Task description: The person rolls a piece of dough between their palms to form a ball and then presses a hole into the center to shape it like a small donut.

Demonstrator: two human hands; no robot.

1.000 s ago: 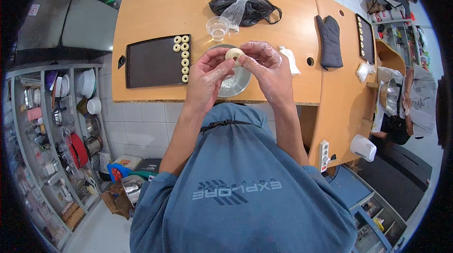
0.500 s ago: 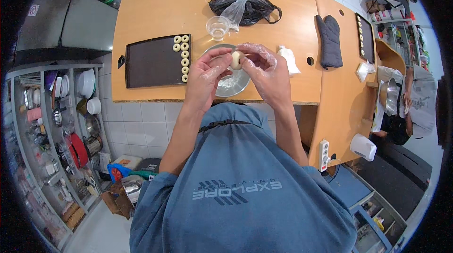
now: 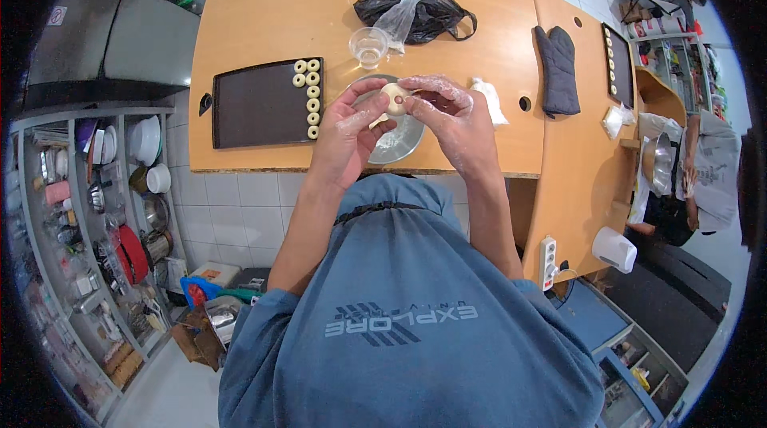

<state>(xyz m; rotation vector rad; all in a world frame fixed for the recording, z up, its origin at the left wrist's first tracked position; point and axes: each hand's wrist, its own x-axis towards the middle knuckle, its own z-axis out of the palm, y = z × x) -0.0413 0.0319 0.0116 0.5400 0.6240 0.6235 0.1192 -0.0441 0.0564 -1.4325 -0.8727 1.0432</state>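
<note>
Between my two floury hands is a pale ring of dough (image 3: 395,98) with a small hole through its middle. My left hand (image 3: 355,120) pinches its left side between thumb and fingers. From the right, my right hand (image 3: 447,112) grips the other side, thumb near the hole. Both hands are above a metal bowl (image 3: 409,144) with white flour (image 3: 390,139) in it, partly hidden by them. To the left lies a dark baking tray (image 3: 252,108), with several dough rings (image 3: 312,93) lined up along its right side.
Beyond the bowl stand a clear plastic cup (image 3: 368,49) and a black plastic bag (image 3: 431,17). A white bag (image 3: 489,101) and a dark oven mitt (image 3: 558,69) lie to the right. Another tray (image 3: 619,69) sits farther right, near a person (image 3: 707,172) beside a metal bowl.
The dough ring has turned so that its hole now faces up toward me. Both hands still hold it above the bowl, with the fingers slightly shifted.
</note>
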